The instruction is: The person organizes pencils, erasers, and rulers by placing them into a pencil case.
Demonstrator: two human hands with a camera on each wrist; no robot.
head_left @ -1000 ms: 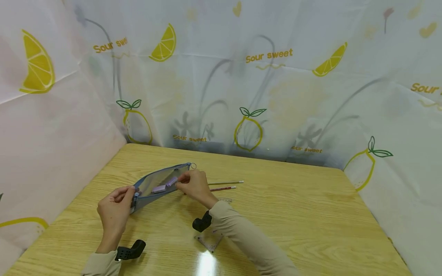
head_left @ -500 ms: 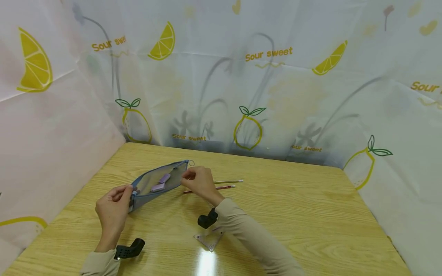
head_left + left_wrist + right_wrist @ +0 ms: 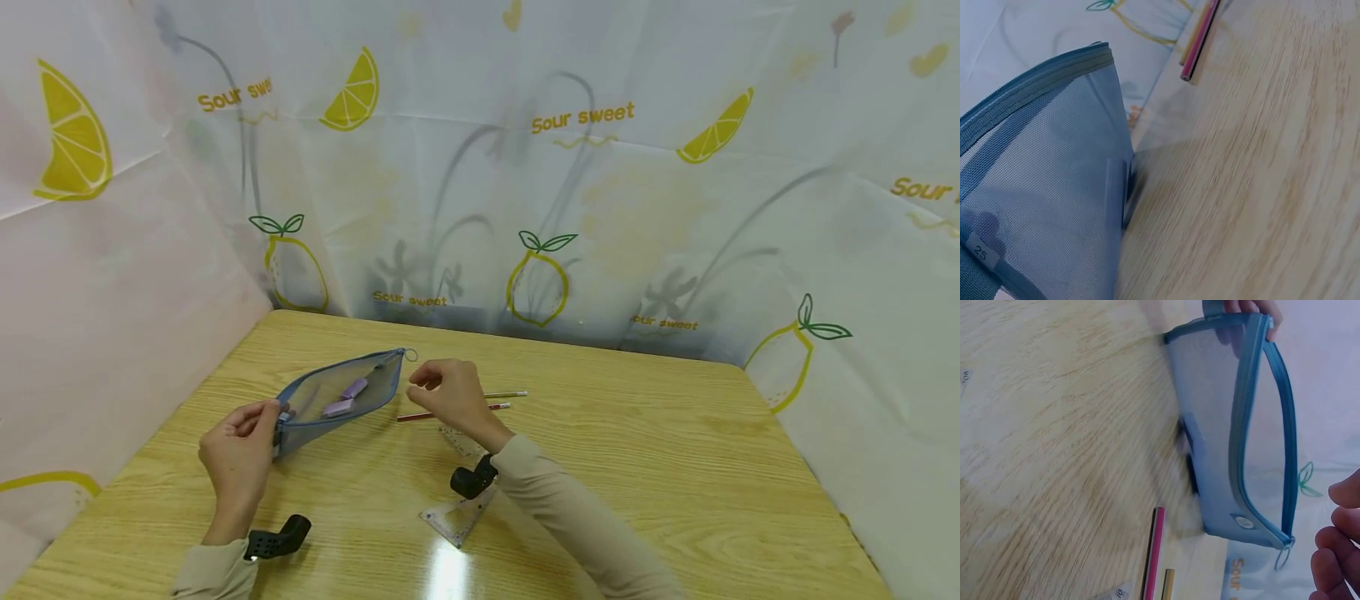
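Note:
In the head view, my left hand (image 3: 238,454) pinches the left end of a blue mesh zip pouch (image 3: 313,427) with thumb and fingers. Its zip is undone and the mouth gapes upward. Two small purple blocks (image 3: 339,407) lie inside, one behind the other. To the right of the pouch's ring end, my right hand (image 3: 453,396) hovers with loosely curled fingers. The right wrist view shows nothing between its thumb and fingers (image 3: 1329,562). There, the left hand's fingertips (image 3: 1266,309) appear at the pouch's far end. In the left wrist view the pouch wall (image 3: 1054,156) fills the left side.
A red pencil (image 3: 414,417) and a gold pencil (image 3: 510,393) lie on the wooden table (image 3: 637,467), partly behind the right hand. Nearer are a clear triangular set square (image 3: 448,525) and a clear ruler piece (image 3: 452,438). A lemon-printed curtain (image 3: 465,183) encloses the back and sides.
My right hand has drawn away from the pouch mouth to the right, letting go of a purple block inside. My left hand, still gripping the pouch, has shifted slightly left.

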